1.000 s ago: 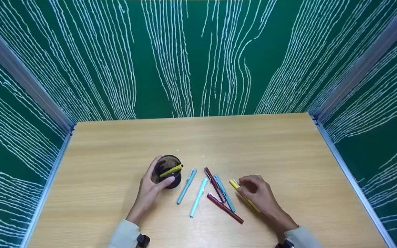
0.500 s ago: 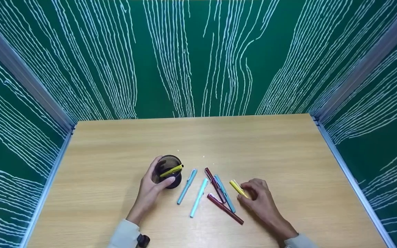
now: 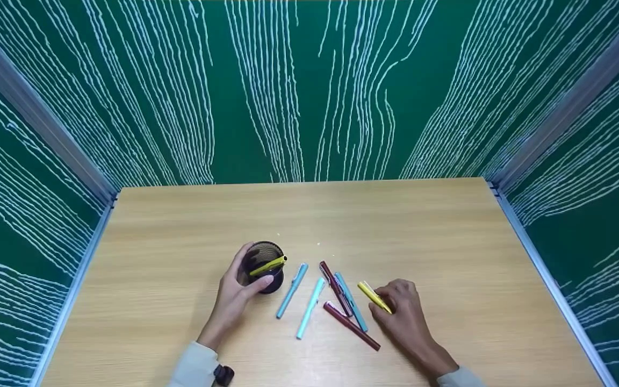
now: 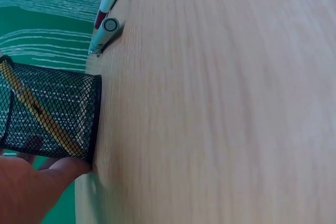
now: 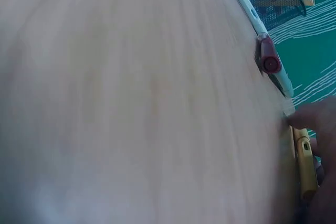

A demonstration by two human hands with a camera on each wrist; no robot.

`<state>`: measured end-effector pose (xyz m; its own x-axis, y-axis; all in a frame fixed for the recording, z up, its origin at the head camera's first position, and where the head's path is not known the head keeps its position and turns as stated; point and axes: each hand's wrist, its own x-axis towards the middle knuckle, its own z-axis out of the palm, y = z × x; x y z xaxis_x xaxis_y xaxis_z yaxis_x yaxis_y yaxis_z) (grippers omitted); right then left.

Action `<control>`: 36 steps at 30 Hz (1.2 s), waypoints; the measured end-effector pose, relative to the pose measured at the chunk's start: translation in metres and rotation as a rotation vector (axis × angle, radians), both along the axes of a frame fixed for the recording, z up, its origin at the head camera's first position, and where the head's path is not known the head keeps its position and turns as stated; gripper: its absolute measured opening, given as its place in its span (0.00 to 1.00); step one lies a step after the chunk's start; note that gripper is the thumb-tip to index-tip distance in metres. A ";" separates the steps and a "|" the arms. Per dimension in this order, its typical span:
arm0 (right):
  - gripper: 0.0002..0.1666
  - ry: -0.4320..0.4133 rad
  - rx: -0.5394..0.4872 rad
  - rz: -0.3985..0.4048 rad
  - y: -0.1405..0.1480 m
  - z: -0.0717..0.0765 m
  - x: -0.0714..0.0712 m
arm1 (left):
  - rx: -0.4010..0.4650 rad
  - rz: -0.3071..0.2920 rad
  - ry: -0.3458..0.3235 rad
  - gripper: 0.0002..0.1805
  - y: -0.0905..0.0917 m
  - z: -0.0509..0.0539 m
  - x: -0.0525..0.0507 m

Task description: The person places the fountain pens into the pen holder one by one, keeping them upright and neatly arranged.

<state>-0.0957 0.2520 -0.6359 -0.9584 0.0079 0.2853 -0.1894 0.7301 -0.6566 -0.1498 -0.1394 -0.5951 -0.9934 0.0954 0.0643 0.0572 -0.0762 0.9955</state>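
A black mesh cup (image 3: pixel 266 251) stands on the table, and my left hand (image 3: pixel 232 296) is curled round its left side. One yellow pen (image 3: pixel 268 266) leans inside it; the left wrist view shows this pen (image 4: pixel 44 116) slanting behind the mesh (image 4: pixel 58 90). My right hand (image 3: pixel 407 317) pinches a second yellow pen (image 3: pixel 372 295) between thumb and fingers, low over the table. In the right wrist view that pen (image 5: pixel 305 166) lies beside the thumb and fingers, its far part partly hidden by the hand (image 5: pixel 323 145).
Between the hands lie blue pens (image 3: pixel 292 291), a light turquoise pen (image 3: pixel 310 309) and two dark red pens (image 3: pixel 351 325), some touching or overlapping. Green walls with white wavy lines (image 3: pixel 309 107) rise behind the wooden table (image 3: pixel 180 226) and at both sides.
My right fingers have shifted their hold on the yellow pen, and its lower end no longer shows beyond the hand. The left hand and cup have stayed in place.
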 end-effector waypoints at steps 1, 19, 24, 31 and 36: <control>0.15 0.006 0.010 -0.004 0.000 0.000 0.000 | -0.005 -0.001 0.005 0.50 0.000 0.000 0.000; 0.10 -0.178 -0.187 -0.096 0.000 0.029 -0.015 | -0.007 0.004 0.011 0.51 0.000 -0.001 -0.001; 0.10 -0.163 -0.216 -0.089 -0.001 0.037 -0.023 | -0.002 0.004 0.010 0.51 -0.001 -0.001 0.000; 0.10 -0.082 -0.227 -0.040 -0.004 0.049 -0.035 | 0.018 -0.007 -0.001 0.51 0.000 -0.001 0.001; 0.10 -0.051 -0.242 -0.027 -0.007 0.057 -0.045 | 0.029 -0.006 -0.015 0.52 0.001 -0.001 0.000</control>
<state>-0.1406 0.2449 -0.5794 -0.9701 0.0960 0.2231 -0.1341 0.5544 -0.8214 -0.1495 -0.1386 -0.5965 -0.9937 0.0996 0.0519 0.0414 -0.1050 0.9936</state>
